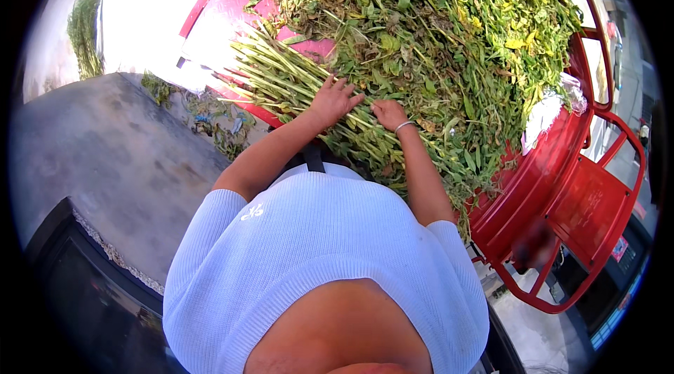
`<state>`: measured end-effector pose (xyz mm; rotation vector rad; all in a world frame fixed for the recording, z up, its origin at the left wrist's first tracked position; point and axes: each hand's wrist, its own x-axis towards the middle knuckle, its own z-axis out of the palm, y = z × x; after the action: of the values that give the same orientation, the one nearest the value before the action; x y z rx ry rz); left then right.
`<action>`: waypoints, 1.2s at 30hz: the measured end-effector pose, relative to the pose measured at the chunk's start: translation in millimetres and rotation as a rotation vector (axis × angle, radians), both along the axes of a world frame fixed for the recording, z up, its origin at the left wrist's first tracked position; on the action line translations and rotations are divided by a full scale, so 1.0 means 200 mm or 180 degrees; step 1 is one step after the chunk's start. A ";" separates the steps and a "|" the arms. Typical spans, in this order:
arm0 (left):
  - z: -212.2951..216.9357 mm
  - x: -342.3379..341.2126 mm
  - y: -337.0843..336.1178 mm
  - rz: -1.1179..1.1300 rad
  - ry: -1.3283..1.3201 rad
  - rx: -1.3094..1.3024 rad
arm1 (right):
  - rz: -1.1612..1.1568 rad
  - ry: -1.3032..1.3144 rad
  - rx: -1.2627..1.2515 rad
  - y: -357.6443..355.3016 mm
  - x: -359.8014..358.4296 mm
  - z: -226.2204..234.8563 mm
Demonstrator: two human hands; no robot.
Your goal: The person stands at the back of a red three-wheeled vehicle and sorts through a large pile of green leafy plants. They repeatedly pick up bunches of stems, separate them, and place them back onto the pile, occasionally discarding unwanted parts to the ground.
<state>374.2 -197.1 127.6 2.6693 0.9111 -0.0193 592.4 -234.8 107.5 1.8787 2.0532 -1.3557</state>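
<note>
Cut leafy green stalks [449, 37] lie heaped over a red vehicle bed [232, 5], with yellow and browned leaves among them. Along the near edge, a bundle of pale stalks [270, 68] points its bare ends to the left. My left hand [337, 101] rests on this bundle, its fingers spread. Just to its right is my right hand [387, 114], with a bracelet at the wrist. Its fingers are curled down onto the stalks, and their tips are hidden.
A red metal frame [597, 198] rises on the right side. Crumpled white plastic [542, 121] lies beside the heap. Plant scraps and litter [214, 121] are on the ground at left. Farther left, a green plant bundle [86, 33] stands upright.
</note>
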 end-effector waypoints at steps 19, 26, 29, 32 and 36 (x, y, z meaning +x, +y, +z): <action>0.01 0.00 0.01 0.0099 -0.0145 -0.0097 | -0.1576 -0.0288 0.0769 0.38 0.17 -0.20; 0.00 0.01 0.03 0.0144 -0.0171 -0.0172 | -0.1335 -0.1985 0.0279 0.38 -0.10 -0.09; -0.01 0.03 0.03 0.0110 -0.0119 -0.0143 | -0.1447 -0.1953 0.0352 0.34 -0.09 -0.27; -0.03 0.05 0.05 0.0088 0.0082 -0.0294 | -0.1656 -0.0743 0.0443 0.29 0.06 -0.31; -0.04 0.10 0.12 -0.0007 0.0483 -0.0609 | -0.2454 0.0483 0.0288 0.17 0.10 -0.21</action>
<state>394.9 -173.8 120.3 2.5170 0.9022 -0.2982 611.7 -199.8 64.8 2.8552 1.4873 -1.5726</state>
